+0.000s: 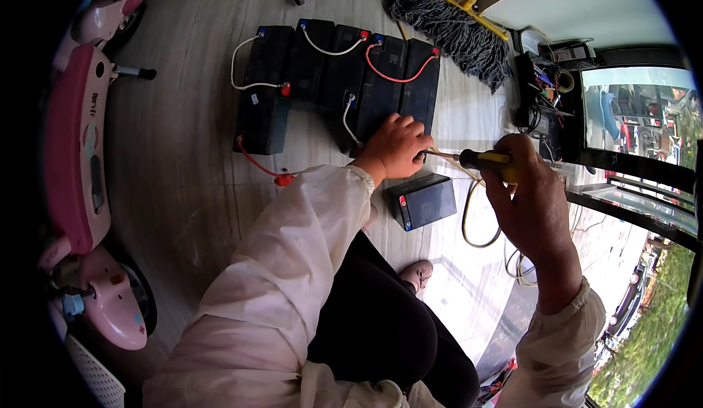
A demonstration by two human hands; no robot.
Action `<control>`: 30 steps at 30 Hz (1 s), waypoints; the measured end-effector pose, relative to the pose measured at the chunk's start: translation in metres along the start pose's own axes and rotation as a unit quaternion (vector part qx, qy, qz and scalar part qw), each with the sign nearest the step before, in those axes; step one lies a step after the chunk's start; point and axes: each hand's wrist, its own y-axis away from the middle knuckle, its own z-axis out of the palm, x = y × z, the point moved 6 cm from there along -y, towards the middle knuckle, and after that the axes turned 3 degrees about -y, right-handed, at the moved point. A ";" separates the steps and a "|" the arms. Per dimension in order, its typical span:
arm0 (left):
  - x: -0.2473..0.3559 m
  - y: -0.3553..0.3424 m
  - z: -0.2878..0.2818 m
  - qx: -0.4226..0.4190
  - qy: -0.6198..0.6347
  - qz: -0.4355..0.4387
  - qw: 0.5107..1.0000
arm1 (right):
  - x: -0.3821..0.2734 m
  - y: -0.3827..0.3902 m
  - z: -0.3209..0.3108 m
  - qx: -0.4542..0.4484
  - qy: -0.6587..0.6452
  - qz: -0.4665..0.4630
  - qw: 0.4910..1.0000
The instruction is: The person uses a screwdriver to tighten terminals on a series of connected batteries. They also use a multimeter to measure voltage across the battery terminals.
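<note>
My right hand (531, 196) is closed round the black and yellow handle of a screwdriver (483, 161). Its thin shaft points left, and the tip reaches the fingers of my left hand (398, 146). Those fingers are curled together at the near end of a group of black batteries (382, 90); whatever they pinch is hidden. White wires (333, 51) and a red wire (403, 80) link terminals on the batteries. Another red wire (256, 161) runs from the left battery to a red connector (283, 180). A single black battery (428, 204) with red and blue terminals lies nearer me.
A grey string mop (454, 31) lies beyond the batteries. Pink ride-on scooters (80, 152) stand along the left. A dark rack of tools and tape (549, 86) is at the far right, beside glass doors (637, 115). A yellowish cable (466, 225) loops on the floor near the loose battery.
</note>
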 end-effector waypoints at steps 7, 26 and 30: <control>0.001 -0.001 0.001 -0.008 0.000 -0.001 1.000 | -0.001 -0.004 -0.005 -0.015 0.027 0.018 0.999; 0.000 0.001 0.000 0.008 0.003 -0.003 1.000 | 0.003 -0.011 -0.008 -0.008 -0.110 0.057 0.992; -0.002 0.002 -0.001 0.015 0.004 -0.003 1.000 | -0.024 -0.003 -0.010 -0.096 0.063 -0.127 0.985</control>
